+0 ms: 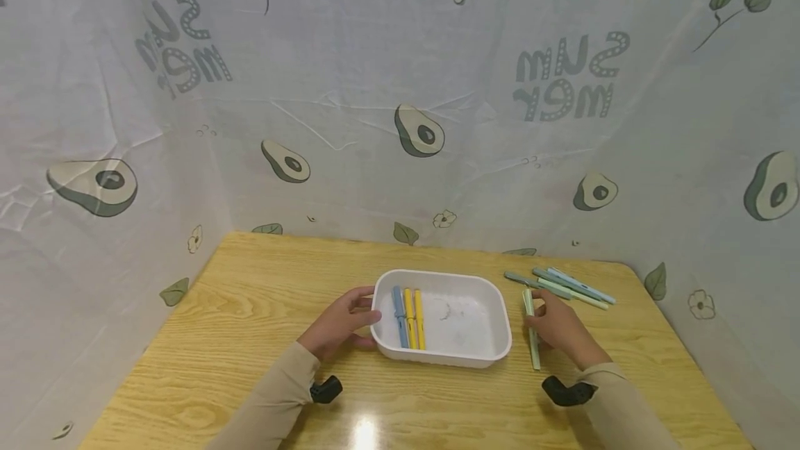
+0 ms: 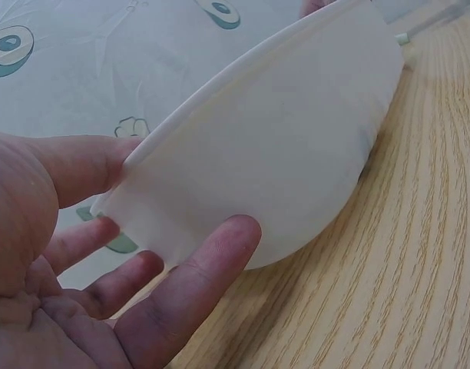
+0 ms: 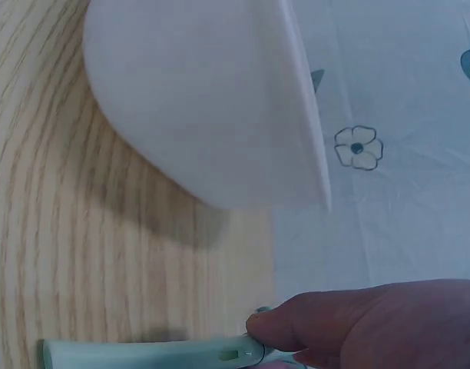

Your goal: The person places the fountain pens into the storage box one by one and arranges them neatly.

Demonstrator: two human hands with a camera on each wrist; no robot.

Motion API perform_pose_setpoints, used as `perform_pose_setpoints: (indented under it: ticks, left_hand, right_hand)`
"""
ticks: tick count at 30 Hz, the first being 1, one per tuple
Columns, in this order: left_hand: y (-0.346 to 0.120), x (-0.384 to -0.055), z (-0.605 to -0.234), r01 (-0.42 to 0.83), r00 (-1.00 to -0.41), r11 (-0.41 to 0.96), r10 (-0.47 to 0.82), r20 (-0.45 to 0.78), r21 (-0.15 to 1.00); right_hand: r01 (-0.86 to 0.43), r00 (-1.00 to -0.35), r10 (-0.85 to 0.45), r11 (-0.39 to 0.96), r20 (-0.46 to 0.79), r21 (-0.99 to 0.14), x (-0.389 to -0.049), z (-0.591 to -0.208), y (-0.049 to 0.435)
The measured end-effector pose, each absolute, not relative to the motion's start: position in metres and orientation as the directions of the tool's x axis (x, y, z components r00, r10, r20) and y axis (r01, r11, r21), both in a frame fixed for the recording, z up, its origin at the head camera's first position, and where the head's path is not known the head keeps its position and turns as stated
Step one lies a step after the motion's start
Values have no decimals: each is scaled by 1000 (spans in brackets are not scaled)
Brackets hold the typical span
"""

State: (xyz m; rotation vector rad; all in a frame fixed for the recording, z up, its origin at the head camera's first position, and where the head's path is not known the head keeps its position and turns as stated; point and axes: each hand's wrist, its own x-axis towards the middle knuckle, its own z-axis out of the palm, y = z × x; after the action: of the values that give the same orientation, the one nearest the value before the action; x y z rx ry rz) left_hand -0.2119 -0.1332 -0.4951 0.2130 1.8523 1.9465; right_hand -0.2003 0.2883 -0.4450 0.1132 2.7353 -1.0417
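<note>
A white plastic tray (image 1: 465,358) sits on the wooden table, with one blue pen (image 1: 401,318) and two yellow pens (image 1: 410,318) side by side in its left part. My left hand (image 1: 342,321) holds the tray's left end. In the left wrist view its thumb (image 2: 89,165) lies over the rim and the fingers (image 2: 196,288) spread along the outer wall. Just right of the tray, my right hand (image 1: 553,325) pinches a light green pen (image 1: 532,339). The right wrist view shows the thumb on this pen (image 3: 150,354), beside the tray wall (image 3: 196,100).
Several green and pale blue pens (image 1: 581,287) lie in a loose pile behind my right hand, some overlapping. A printed cloth (image 1: 350,117) hangs behind the wooden table (image 1: 269,283) and along its sides. A black device (image 1: 326,389) sits at each wrist.
</note>
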Motion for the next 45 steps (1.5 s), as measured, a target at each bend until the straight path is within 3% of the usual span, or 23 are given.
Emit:
perform_pose_setpoints:
  ticks: [14, 25, 38, 45]
  left_hand:
    - [-133, -210, -495, -214, -891, -9, 412, -191, 977]
    - [-133, -211, -493, -212, -890, -4, 413, -192, 977]
    - [-132, -211, -493, -212, -895, -8, 403, -191, 977]
    - [-131, -210, -493, -214, -894, -9, 405, -192, 977]
  right_hand:
    - [41, -993, -50, 713, -109, -700, -201, -437, 276]
    - [-98, -993, -23, 715, 117, -693, -201, -436, 274]
    - [-217, -971, -85, 715, 224, -665, -202, -435, 277]
    - [-220, -970, -88, 719, 228, -659, -201, -435, 279]
